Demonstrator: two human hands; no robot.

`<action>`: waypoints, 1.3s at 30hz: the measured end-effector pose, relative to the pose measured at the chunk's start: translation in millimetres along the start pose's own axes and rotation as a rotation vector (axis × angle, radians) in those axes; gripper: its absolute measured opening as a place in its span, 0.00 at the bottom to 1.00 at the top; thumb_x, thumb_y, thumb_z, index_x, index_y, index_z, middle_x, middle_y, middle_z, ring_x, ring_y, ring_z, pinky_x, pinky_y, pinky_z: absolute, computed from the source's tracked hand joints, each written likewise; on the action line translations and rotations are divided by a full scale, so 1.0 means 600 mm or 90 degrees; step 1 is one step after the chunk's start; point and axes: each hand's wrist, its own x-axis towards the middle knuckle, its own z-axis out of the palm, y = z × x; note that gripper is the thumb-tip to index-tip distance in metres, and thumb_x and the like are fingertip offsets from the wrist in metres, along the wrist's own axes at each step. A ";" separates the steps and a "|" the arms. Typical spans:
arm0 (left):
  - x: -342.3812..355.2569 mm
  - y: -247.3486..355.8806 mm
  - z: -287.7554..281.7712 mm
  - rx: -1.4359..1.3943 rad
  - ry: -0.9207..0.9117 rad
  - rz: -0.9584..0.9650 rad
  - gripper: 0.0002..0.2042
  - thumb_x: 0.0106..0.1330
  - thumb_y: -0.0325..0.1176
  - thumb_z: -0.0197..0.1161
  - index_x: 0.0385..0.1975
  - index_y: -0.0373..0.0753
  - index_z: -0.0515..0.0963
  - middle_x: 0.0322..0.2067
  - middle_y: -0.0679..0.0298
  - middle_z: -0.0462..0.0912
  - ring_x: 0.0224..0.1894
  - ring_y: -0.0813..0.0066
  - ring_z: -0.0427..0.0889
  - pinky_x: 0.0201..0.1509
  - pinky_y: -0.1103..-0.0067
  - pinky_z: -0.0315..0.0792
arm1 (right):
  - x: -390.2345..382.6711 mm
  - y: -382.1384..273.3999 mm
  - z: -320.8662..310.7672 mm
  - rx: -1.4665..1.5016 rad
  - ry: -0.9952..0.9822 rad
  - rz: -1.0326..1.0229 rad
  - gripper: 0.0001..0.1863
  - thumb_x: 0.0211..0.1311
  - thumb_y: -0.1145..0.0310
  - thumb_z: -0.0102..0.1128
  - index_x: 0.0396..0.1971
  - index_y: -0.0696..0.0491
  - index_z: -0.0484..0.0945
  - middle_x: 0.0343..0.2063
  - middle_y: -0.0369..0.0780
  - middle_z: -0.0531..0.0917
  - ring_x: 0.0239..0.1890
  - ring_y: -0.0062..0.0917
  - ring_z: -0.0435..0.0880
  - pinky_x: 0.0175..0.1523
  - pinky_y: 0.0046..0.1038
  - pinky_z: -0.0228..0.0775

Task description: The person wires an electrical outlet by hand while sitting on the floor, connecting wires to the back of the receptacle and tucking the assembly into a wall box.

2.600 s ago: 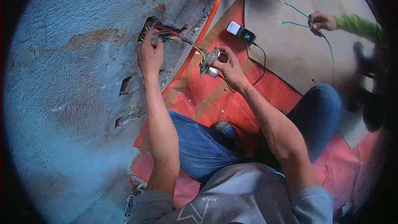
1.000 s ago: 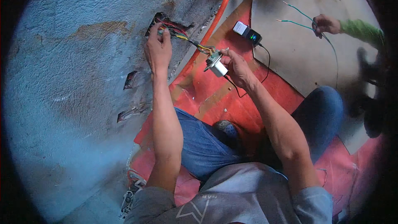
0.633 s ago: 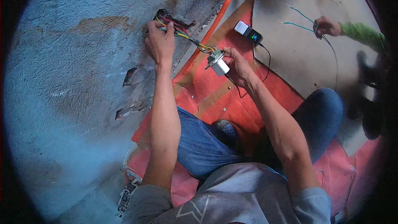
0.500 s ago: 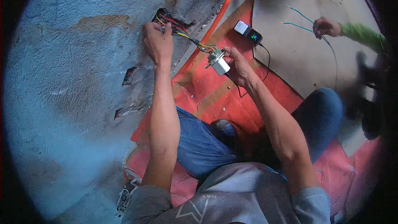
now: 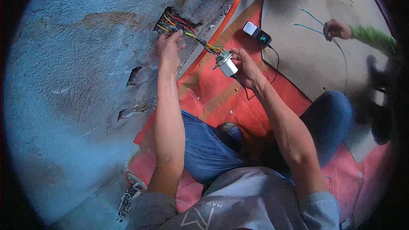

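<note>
Several red, yellow, green and black wires point(image 5: 189, 35) come out of a rough hole point(image 5: 170, 15) in the wall and run to an electrical outlet point(image 5: 223, 57). A white plug-in charger point(image 5: 228, 68) sits in the outlet's face, its black cord hanging down. My right hand point(image 5: 246, 69) grips the outlet at its edge, thumb and fingers closed on it. Just below the hole, my left hand point(image 5: 169, 50) has its fingers apart, close beside the wires; nothing shows in it.
An orange corrugated conduit point(image 5: 230, 12) runs along the wall's foot. A black device with a lit screen point(image 5: 263, 38) lies on the red floor covering point(image 5: 213, 98). At the right, another person's hand point(image 5: 336, 30) holds green wires point(image 5: 313, 29). Two more holes point(image 5: 134, 76) mark the wall.
My left hand has drawn back slightly from the wall hole, and its fingers have come off the wires, so more of the hole shows. My right hand stays on the outlet.
</note>
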 end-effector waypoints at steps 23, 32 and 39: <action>0.025 -0.012 0.022 -0.374 0.012 -0.015 0.16 0.71 0.46 0.64 0.56 0.54 0.76 0.52 0.77 0.80 0.54 0.80 0.71 0.56 0.64 0.55 | 0.021 0.016 -0.018 -0.029 0.017 -0.022 0.26 0.69 0.48 0.55 0.57 0.50 0.76 0.40 0.42 0.89 0.41 0.27 0.83 0.51 0.33 0.70; 0.020 -0.010 0.035 -0.297 0.066 0.027 0.15 0.72 0.45 0.64 0.56 0.54 0.79 0.55 0.78 0.80 0.56 0.80 0.71 0.58 0.64 0.55 | 0.024 0.013 -0.030 -0.090 0.061 -0.055 0.20 0.69 0.51 0.57 0.51 0.49 0.80 0.31 0.32 0.85 0.33 0.19 0.79 0.45 0.28 0.70; 0.017 -0.006 0.031 -0.288 0.043 0.027 0.17 0.72 0.46 0.64 0.59 0.54 0.78 0.58 0.78 0.78 0.58 0.80 0.69 0.58 0.64 0.55 | 0.027 0.013 -0.027 -0.089 0.072 -0.085 0.15 0.68 0.54 0.62 0.46 0.47 0.80 0.27 0.26 0.79 0.29 0.12 0.75 0.42 0.25 0.70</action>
